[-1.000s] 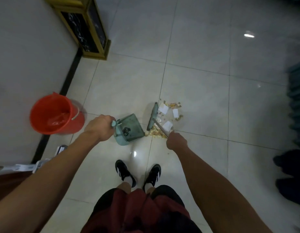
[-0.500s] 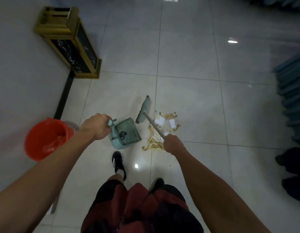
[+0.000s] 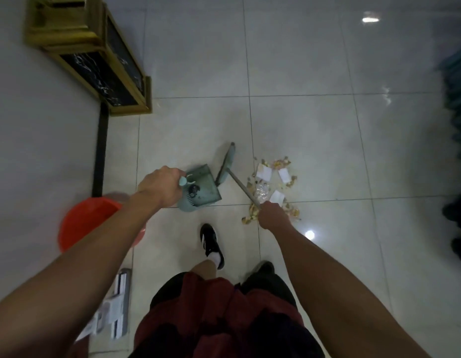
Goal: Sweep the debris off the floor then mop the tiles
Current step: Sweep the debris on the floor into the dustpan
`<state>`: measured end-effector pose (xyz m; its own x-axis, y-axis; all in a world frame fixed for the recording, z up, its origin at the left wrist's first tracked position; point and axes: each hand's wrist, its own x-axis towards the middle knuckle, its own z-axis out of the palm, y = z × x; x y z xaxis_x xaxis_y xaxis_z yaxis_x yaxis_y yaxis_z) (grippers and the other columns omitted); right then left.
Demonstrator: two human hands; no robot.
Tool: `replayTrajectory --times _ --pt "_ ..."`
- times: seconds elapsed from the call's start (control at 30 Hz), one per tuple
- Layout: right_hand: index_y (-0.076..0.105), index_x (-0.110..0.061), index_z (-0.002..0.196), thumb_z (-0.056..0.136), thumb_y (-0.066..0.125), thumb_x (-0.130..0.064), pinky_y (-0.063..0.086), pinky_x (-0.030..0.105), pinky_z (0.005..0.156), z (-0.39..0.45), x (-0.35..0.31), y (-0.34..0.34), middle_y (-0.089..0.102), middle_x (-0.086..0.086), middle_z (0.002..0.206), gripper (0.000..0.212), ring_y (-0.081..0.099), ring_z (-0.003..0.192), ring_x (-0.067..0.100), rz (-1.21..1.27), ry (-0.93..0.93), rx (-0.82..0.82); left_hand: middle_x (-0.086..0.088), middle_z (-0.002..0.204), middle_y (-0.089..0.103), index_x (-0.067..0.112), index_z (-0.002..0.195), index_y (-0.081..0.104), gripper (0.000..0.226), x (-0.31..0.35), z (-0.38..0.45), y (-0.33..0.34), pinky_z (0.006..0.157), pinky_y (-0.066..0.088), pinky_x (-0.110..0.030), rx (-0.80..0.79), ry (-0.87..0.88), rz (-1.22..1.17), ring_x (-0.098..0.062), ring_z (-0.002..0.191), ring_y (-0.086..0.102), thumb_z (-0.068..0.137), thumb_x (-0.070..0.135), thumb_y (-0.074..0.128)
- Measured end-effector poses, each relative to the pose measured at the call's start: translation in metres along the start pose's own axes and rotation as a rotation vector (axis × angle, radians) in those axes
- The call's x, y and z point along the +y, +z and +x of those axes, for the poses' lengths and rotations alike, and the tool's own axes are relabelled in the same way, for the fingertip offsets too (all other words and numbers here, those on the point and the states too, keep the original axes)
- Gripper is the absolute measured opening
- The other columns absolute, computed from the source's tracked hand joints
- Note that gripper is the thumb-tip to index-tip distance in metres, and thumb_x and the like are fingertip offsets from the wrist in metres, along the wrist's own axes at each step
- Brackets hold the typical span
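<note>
Left edge: a pale wall (image 3: pixel 30 151) runs down the left side, with a black skirting strip (image 3: pixel 100 151) at its foot.
Upper-left corner: a gold-framed cabinet (image 3: pixel 105 65) with dark marbled panels stands against the wall.
Right edge: dark teal blurred shapes (image 3: pixel 456 99) and dark shapes below them; what they are cannot be told.
Open room: bare floor (image 3: pixel 314 60) spreads ahead and to the right of the debris, up to the top of the view.
Left hand (image 3: pixel 159 187): fist closed round the handle of the teal dustpan (image 3: pixel 202 188), which sits low over the floor just left of the broom head.
Right hand (image 3: pixel 273 215): closed round the metal shaft of the broom (image 3: pixel 227 162); the teal head lies on the tile left of the debris, between it and the dustpan.
Debris (image 3: pixel 272 187): a loose scatter on the floor ahead of the right hand, crossing a grout line; partly hidden by the hand and shaft.
Counted in the debris: three white paper squares, one crumpled clear wrapper, many small yellowish crumbs too fine to count.
Bucket (image 3: pixel 85 226): one, orange, near the wall by the skirting, partly behind the left forearm.
Mop (image 3: pixel 116 306): one flat pale head, blurred, lying on the floor at lower left.
Shoes (image 3: pixel 211 242): two black ones; the left is set forward, the right mostly hidden by the dark red shorts (image 3: pixel 219 319).
Surface: large glossy pale tiles with thin grout lines.
Light: three bright ceiling reflections on the tiles; the room is dim.
</note>
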<state>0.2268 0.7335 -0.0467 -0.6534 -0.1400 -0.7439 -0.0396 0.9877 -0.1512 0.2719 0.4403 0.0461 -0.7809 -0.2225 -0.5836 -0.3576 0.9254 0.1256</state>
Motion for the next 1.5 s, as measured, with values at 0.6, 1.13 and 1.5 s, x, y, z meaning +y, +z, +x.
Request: replayTrajectory --times 0.6,1.13,1.5 --pt "0.056 -0.007 0.118 0.096 0.047 -0.017 0.054 0.038 0.085 -0.036 0.068 -0.013 0.063 0.01 0.11 0.026 0.065 0.101 0.028 0.201 0.21 0.103 -0.006 0.099 0.068 0.025 0.096 0.067 0.012 0.075 0.027 -0.019 0.065 0.046 -0.028 0.025 0.185 0.15 -0.026 0.083 0.063 0.086 0.021 0.063" --pt "0.06 -0.005 0.111 0.093 0.048 -0.013 0.059 0.038 0.077 0.067 0.007 -0.073 0.066 0.013 0.102 0.024 0.067 0.091 0.029 0.547 0.266 0.134 -0.006 0.101 0.068 0.026 0.102 0.068 0.02 0.08 0.155 -0.092 0.065 0.046 -0.029 0.012 0.305 0.204 -0.029 0.087 0.065 0.085 0.018 0.061" --pt "0.057 -0.003 0.113 0.094 0.048 -0.01 0.056 0.036 0.075 0.106 -0.039 -0.087 0.063 0.011 0.098 0.023 0.065 0.088 0.027 0.529 0.472 0.079 -0.003 0.092 0.064 0.023 0.089 0.059 0.006 0.079 0.269 -0.147 0.062 0.042 -0.03 -0.041 0.434 0.219 -0.025 0.077 0.059 0.088 0.017 0.058"
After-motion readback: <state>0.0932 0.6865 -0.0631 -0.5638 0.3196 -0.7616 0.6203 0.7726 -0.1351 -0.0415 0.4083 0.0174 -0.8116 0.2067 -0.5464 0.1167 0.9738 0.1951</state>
